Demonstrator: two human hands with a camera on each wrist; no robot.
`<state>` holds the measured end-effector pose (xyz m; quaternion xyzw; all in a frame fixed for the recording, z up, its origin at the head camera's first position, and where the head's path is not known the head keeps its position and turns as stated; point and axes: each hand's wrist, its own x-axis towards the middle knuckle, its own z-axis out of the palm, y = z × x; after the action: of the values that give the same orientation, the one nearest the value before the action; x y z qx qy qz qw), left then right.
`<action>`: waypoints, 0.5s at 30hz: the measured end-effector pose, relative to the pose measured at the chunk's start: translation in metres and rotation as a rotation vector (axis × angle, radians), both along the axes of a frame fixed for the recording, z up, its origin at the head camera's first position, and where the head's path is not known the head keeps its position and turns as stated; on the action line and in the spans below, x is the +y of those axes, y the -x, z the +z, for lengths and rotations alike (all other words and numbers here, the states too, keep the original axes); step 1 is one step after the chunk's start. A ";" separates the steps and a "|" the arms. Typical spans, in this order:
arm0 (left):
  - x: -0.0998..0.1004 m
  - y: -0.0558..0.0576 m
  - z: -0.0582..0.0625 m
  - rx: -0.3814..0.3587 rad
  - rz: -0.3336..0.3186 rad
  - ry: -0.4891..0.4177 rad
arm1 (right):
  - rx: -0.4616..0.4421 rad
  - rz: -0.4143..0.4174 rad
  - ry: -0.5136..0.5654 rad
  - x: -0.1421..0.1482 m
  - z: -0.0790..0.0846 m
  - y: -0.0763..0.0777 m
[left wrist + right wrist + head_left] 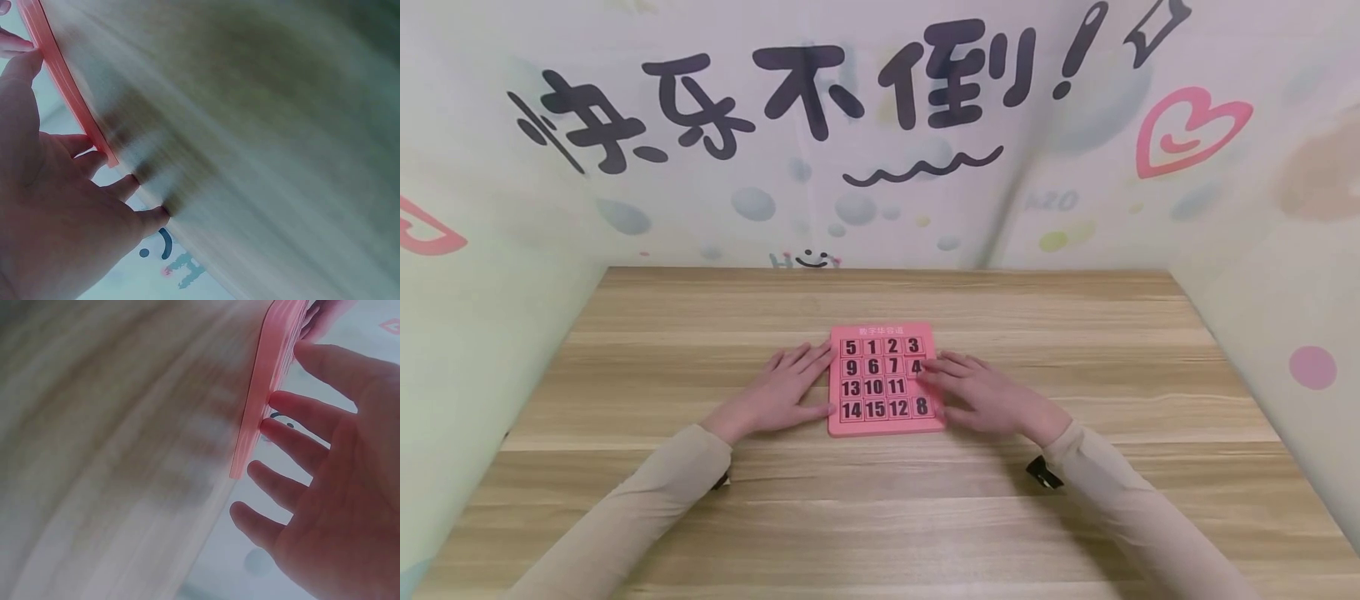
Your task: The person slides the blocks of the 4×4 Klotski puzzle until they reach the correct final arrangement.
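Note:
A pink number sliding puzzle (886, 427) lies flat on the wooden table, its black-numbered tiles in rows. My left hand (775, 393) steadies its left side with fingers extended, thumb near the lower corner and fingertips by the upper edge. From the other side, my right hand (988, 398) reaches over with straight fingers, fingertips at the tile numbered 4 (915, 367) and thumb by the lower right edge. A gap shows under that tile, right of the 11 (897, 387). Both wrist views show the puzzle's side edge (69, 87) beside the fingers.
The wood-grain table (880, 533) runs back to a printed wall cloth (700, 217) with large dark characters. Similar pale panels stand at the left and right. A small black object (1044, 472) shows beneath the right sleeve's cuff.

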<state>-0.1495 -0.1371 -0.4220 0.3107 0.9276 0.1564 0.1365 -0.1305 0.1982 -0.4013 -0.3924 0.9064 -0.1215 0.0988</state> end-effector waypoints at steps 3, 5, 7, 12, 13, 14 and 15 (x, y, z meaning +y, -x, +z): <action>0.000 0.000 0.000 0.003 0.000 -0.002 | 0.011 -0.002 -0.010 0.000 -0.001 0.002; 0.000 0.000 0.000 0.007 -0.001 -0.003 | 0.008 -0.006 -0.012 0.000 -0.001 0.004; 0.000 0.000 0.000 0.011 0.000 -0.003 | 0.010 -0.006 -0.014 0.001 -0.001 0.005; 0.000 0.001 0.000 0.015 0.000 -0.005 | 0.007 -0.004 -0.011 0.002 -0.001 0.006; 0.000 0.001 0.000 0.014 -0.001 -0.006 | 0.012 -0.001 -0.013 0.002 -0.001 0.005; 0.000 0.000 0.001 0.014 -0.001 -0.006 | 0.013 0.002 -0.014 0.002 -0.001 0.005; 0.000 0.000 0.001 0.014 -0.002 -0.003 | 0.015 0.006 -0.015 0.002 0.000 0.005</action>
<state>-0.1498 -0.1370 -0.4214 0.3130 0.9279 0.1553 0.1301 -0.1357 0.2000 -0.4015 -0.3952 0.9069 -0.1112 0.0952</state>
